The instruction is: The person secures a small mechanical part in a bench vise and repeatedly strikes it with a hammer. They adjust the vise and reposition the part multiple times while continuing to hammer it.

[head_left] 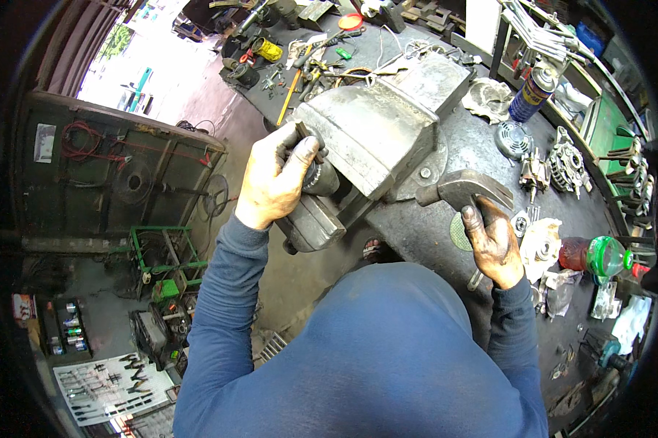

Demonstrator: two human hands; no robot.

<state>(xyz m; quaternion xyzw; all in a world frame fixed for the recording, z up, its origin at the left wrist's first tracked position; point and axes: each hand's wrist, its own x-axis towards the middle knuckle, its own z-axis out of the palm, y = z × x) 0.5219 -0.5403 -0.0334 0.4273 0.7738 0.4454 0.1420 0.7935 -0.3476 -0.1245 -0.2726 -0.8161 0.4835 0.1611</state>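
A large grey bench vise (373, 131) juts out over the bench edge. Between its jaws sits a round metal part (322, 179) with a toothed rim. Over that part, my left hand (272, 179) is closed, thumb and fingers pinching a short dark metal piece (302, 132); most of it is hidden by the fingers. To the right of the vise, my right hand (497, 244) grips a hammer; its worn steel hammer head (469, 188) is raised above the bench, apart from the vise. The hammer's handle is mostly hidden by the hand. Dark grime covers the right fingers.
Along the bench's right side stand a blue spray can (531, 95), a finned metal housing (568, 164), a rotor-like part (535, 171) and a plastic bottle (595, 255). Pliers and loose tools (322, 73) crowd the far end. A green metal frame (167, 252) stands at left.
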